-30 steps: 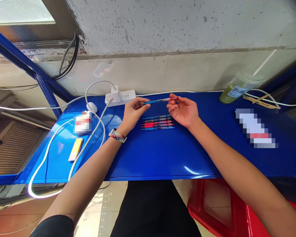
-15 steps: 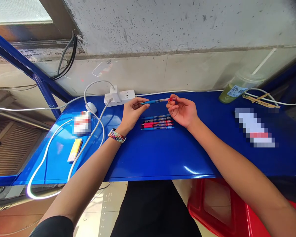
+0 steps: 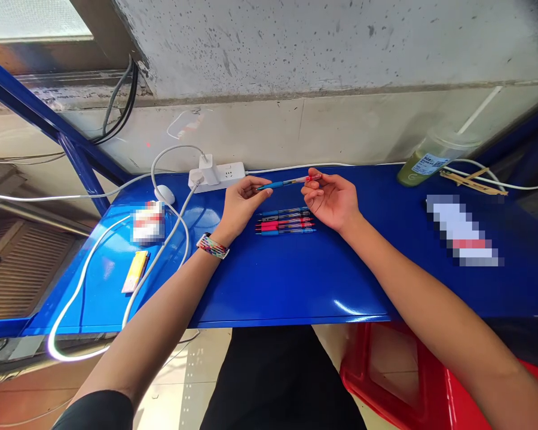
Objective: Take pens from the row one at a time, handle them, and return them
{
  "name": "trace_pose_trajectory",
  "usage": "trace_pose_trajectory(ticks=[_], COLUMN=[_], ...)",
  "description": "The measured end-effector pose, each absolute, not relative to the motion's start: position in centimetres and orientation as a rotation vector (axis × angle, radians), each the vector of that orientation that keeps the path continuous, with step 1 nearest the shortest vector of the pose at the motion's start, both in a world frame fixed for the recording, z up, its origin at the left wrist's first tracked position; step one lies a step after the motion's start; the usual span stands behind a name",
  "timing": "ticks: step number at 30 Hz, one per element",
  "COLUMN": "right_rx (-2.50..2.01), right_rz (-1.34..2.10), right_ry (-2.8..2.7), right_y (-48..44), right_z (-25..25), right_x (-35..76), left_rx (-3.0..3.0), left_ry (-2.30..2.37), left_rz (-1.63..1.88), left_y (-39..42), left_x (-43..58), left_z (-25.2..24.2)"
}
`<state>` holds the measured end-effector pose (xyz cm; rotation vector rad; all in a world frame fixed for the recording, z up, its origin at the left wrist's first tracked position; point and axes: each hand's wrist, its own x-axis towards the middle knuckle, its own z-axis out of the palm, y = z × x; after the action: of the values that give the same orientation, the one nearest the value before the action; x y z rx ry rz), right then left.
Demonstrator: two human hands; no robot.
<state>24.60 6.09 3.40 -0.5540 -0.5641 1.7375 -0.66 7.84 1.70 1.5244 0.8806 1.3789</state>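
Note:
Between my two hands a pen (image 3: 291, 181) is held almost level above the table, with a blue grip on the left, a clear barrel and a red end on the right. My left hand (image 3: 244, 203) pinches the blue grip end between thumb and fingers. At the red end, my right hand (image 3: 332, 197) closes thumb and fingers on it, palm turned up. Just below lies a row of several pens (image 3: 287, 222) side by side, some blue and some red, on the blue table (image 3: 287, 280).
A white power strip (image 3: 228, 174) with plugs and looping cables stands at the back left. A white mouse (image 3: 165, 194) and a yellow box (image 3: 135, 270) lie to the left. On the right are a cup of green drink (image 3: 424, 161) and a blurred-out object (image 3: 464, 230). A red stool (image 3: 385, 370) is below.
The pen's red end is tilted slightly higher, and my right hand has shifted a little with it. My left hand and the row of pens stay essentially as they were.

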Motion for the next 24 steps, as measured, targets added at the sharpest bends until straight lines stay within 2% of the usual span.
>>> trace_pose_trajectory(ticks=[24], right_rx=[-0.544], right_rz=[1.7], right_ry=[-0.588], right_y=[5.87], right_z=[3.44], right_x=[24.47], left_rx=[1.452], left_ry=[0.861], left_rz=[1.39], left_y=[7.62], left_x=[-0.36], left_z=[1.79])
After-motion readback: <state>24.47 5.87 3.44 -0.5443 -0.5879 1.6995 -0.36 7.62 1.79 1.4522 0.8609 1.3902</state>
